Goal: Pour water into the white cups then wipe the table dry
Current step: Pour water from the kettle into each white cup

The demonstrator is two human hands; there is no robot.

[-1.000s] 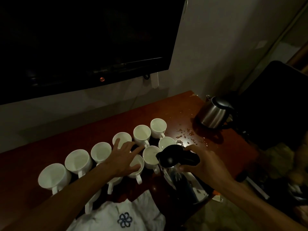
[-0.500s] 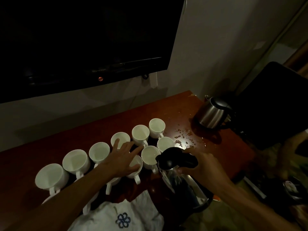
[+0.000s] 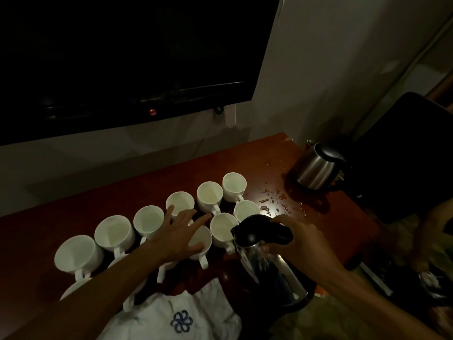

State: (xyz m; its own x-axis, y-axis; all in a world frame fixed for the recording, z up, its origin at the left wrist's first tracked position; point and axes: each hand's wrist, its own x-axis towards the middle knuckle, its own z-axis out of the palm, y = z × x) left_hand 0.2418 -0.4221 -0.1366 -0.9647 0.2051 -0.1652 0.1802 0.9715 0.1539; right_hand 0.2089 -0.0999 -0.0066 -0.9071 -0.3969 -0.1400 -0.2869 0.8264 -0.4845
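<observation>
Steadying the white cups point(image 3: 115, 233), the left hand point(image 3: 176, 234) lay flat, holding nothing; the right hand point(image 3: 300, 239), grip curled round the handle point(image 3: 277, 233), tilted the kettle point(image 3: 256, 262) to pour.

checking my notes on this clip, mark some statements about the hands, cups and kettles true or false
The right hand grips the black-lidded steel jug by its handle. True.
The left hand holds the white cloth with a blue flower emblem. False: it is spread open over the white ceramic cups; the cloth lies at the near edge.
Water droplets lie on the red-brown wooden table. True.
The round stainless steel kettle stands among the cups. False: it stands apart, at the table's far right.
</observation>
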